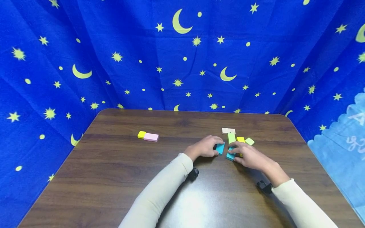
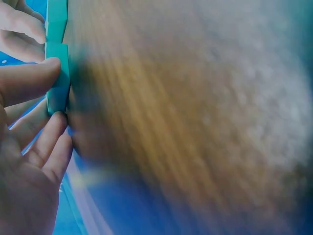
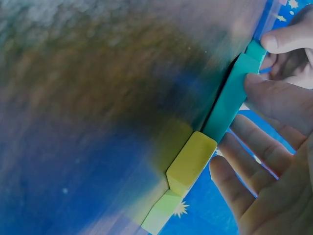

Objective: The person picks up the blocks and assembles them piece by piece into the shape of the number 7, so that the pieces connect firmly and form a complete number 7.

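Note:
Two flat teal blocks lie side by side on the table, a narrow gap between them in the head view. My left hand (image 1: 204, 147) pinches the left teal block (image 1: 220, 148) between thumb and fingers; the left wrist view shows the thumb on that block's face (image 2: 59, 88). The right teal block (image 1: 230, 156) is in the grip of my right hand (image 1: 251, 155), whose thumb presses it in the right wrist view. Just beyond stands a light green block (image 1: 231, 137). A yellow block (image 1: 240, 139) and a pale green block (image 1: 249, 141) sit beside the right hand.
At the back of the cluster lies a whitish block (image 1: 228, 130). Far to the left, a yellow block (image 1: 141, 134) touches a pink block (image 1: 151, 137). The brown wooden table (image 1: 99, 177) ends at a blue star-and-moon curtain (image 1: 137, 53).

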`<state>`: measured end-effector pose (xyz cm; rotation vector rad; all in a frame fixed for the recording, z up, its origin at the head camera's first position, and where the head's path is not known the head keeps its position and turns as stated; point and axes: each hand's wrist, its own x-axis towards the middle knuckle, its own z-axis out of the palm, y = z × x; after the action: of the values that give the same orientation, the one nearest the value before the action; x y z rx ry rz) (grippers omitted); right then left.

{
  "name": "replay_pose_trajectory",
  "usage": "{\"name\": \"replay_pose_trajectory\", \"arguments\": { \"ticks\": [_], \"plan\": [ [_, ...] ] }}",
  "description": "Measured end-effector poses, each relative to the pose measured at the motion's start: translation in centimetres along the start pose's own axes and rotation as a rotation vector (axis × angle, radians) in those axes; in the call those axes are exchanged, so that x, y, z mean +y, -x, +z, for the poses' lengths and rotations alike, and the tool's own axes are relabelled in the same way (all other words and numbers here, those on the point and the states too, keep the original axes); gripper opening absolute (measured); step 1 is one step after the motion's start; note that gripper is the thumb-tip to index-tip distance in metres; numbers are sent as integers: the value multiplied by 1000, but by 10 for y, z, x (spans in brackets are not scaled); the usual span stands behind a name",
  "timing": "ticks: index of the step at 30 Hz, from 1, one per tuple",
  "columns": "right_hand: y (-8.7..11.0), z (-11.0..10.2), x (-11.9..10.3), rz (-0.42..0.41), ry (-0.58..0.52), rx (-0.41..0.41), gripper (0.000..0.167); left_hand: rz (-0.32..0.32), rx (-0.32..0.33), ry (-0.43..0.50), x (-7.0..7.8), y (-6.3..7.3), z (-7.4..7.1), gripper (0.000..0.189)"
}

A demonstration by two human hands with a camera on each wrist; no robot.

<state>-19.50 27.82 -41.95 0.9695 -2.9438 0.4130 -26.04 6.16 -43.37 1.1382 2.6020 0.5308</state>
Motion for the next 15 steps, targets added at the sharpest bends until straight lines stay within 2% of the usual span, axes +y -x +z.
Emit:
{"name": "replay_pose_trajectory", "arguments": {
  "ticks": [15],
  "plan": [
    [-1, 0, 0, 13, 0, 1, 28, 29, -32, -21, -10, 27, -6, 54]
  ]
}}
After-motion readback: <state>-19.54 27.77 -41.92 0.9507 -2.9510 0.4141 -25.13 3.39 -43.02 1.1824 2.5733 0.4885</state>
